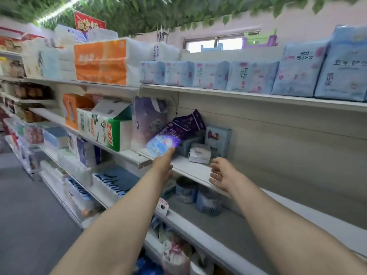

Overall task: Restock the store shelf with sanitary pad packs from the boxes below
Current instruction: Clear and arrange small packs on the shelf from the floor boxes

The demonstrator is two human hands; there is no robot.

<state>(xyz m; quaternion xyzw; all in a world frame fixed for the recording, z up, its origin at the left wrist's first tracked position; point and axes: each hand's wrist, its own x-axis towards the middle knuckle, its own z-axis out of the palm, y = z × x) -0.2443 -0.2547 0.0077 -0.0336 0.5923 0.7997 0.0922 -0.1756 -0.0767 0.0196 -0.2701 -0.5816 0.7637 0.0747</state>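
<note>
My left hand (163, 165) reaches to the middle shelf (190, 167), fingers pinching the lower edge of a blue-purple pad pack (161, 144). The pack is tilted, its far end lying against the dark purple packs (186, 124) slumped at the back. My right hand (220, 173) hovers near the shelf's front edge, fingers loosely spread, holding nothing. A small white pack (199, 155) and a blue box (217, 139) stand just beside the placement spot. Assessment: the pack should go in upright, face outward, flush to the front lip. The free hand should steady the leaning purple packs first; otherwise the row is likely to slide.
</note>
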